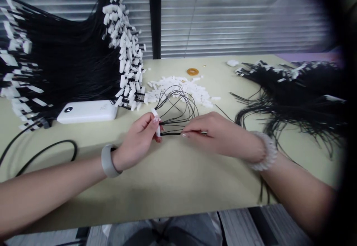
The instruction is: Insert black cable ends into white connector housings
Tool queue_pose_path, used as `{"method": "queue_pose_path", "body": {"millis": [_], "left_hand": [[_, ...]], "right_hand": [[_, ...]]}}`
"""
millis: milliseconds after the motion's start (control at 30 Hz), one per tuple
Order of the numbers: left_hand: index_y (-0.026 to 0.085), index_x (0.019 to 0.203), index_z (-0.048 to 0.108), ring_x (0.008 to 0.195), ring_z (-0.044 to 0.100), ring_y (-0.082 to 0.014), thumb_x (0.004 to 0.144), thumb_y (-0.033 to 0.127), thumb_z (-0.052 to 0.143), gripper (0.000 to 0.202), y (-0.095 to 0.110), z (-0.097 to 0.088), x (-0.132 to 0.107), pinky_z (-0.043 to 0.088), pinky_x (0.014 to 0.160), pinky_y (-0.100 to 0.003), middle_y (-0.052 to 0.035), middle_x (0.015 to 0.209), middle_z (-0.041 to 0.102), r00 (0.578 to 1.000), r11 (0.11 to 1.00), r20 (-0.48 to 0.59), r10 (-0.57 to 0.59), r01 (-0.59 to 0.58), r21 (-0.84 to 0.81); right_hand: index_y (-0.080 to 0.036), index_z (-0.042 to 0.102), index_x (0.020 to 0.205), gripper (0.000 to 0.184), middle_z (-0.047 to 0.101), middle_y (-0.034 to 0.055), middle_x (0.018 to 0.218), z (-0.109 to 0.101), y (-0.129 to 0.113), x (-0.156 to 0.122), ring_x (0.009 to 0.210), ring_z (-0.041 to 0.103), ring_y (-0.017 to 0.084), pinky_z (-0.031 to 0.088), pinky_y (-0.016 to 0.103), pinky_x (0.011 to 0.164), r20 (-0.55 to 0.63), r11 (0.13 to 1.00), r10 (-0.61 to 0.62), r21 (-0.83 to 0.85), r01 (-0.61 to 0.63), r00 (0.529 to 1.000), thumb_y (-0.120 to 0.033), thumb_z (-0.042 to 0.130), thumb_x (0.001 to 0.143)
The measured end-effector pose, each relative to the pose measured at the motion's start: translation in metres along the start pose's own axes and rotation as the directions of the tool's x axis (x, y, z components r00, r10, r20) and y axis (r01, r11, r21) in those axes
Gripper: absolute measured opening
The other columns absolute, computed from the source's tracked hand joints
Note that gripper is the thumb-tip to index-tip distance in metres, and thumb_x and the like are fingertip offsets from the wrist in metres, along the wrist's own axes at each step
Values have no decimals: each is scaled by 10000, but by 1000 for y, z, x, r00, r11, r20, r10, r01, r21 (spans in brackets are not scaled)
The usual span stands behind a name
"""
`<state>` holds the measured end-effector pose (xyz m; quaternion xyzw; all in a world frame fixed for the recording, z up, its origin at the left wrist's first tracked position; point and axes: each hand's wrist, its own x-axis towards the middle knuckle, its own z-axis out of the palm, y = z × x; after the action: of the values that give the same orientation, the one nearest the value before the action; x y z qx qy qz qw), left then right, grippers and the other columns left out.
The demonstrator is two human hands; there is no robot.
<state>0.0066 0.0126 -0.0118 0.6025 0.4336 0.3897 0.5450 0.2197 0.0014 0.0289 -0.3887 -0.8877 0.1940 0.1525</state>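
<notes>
My left hand (pixel 139 136) pinches a small white plastic tag (pixel 156 121) between thumb and fingers, at the middle of the pale table (pixel 173 179). My right hand (pixel 214 132) is closed on a bunch of thin black cords (pixel 178 106), its fingertips almost touching the tag. The cords loop up and away behind both hands. A grey bangle is on my left wrist and a white beaded bracelet on my right.
A loose pile of white tags (pixel 189 88) lies behind the hands. A big heap of tagged black cords (pixel 69 56) fills the back left, another heap of cords (pixel 298 89) the right. A white power bank (pixel 87 111) with a black cable (pixel 44 151) lies at the left. A small orange ring (pixel 192 71) sits farther back.
</notes>
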Motion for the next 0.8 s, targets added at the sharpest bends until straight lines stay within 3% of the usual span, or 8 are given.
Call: {"method": "queue_pose_path", "body": {"millis": [167, 367, 467, 600, 700, 767, 800], "left_hand": [[174, 746, 464, 596, 507, -107, 887, 379, 372, 265, 7, 0, -2, 416, 602, -233, 20, 650, 502, 996, 983, 84, 28, -42, 176], [178, 719, 446, 608, 502, -112, 896, 372, 349, 280, 11, 0, -3, 414, 604, -231, 21, 636, 494, 989, 965, 144, 24, -61, 253], [178, 727, 447, 603, 494, -107, 899, 373, 344, 280, 12, 1, -4, 410, 602, -224, 23, 635, 493, 990, 965, 141, 17, -54, 258], [179, 780, 462, 587, 491, -111, 899, 391, 333, 275, 11, 1, -4, 410, 587, -230, 23, 625, 493, 994, 970, 105, 0, -26, 243], [180, 800, 468, 587, 493, -114, 893, 408, 337, 279, 10, 1, -4, 409, 572, -230, 19, 630, 496, 996, 977, 92, -12, -8, 213], [179, 794, 468, 586, 493, -112, 892, 411, 337, 284, 10, 1, -4, 406, 569, -228, 17, 640, 502, 995, 977, 96, -16, -5, 213], [179, 789, 468, 582, 491, -108, 894, 411, 335, 287, 10, 1, -4, 403, 570, -228, 17, 643, 504, 995, 976, 100, -14, -8, 219]], "right_hand": [[-174, 650, 816, 236, 631, 4, 725, 19, -10, 4, 686, 552, 100, 387, 228, 662, -86, 997, -30, -78, 24, 996, -230, 428, 870], [-168, 613, 781, 288, 592, 16, 618, 31, -10, 3, 584, 518, 121, 343, 265, 608, -76, 906, -38, -424, 3, 996, -278, 372, 894], [-177, 584, 780, 219, 541, -3, 560, 32, -12, 3, 537, 475, 121, 313, 269, 572, -60, 843, -71, -537, 28, 996, -229, 392, 874], [-173, 592, 720, 204, 569, 27, 676, 18, -12, 2, 654, 488, 134, 323, 263, 586, -88, 823, -104, -567, 36, 991, -175, 427, 839], [-187, 637, 701, 223, 568, 31, 661, 3, -6, -3, 645, 488, 133, 329, 258, 560, -244, 826, -61, -556, -88, 968, -209, 457, 830], [-214, 668, 776, 179, 560, 4, 581, -6, 2, -7, 556, 479, 114, 338, 255, 534, -462, 862, -17, -456, -221, 887, -242, 496, 818], [-223, 674, 818, 157, 568, -4, 569, -9, 7, -9, 530, 478, 108, 352, 258, 532, -578, 890, 11, -367, -272, 816, -253, 520, 808]]}}
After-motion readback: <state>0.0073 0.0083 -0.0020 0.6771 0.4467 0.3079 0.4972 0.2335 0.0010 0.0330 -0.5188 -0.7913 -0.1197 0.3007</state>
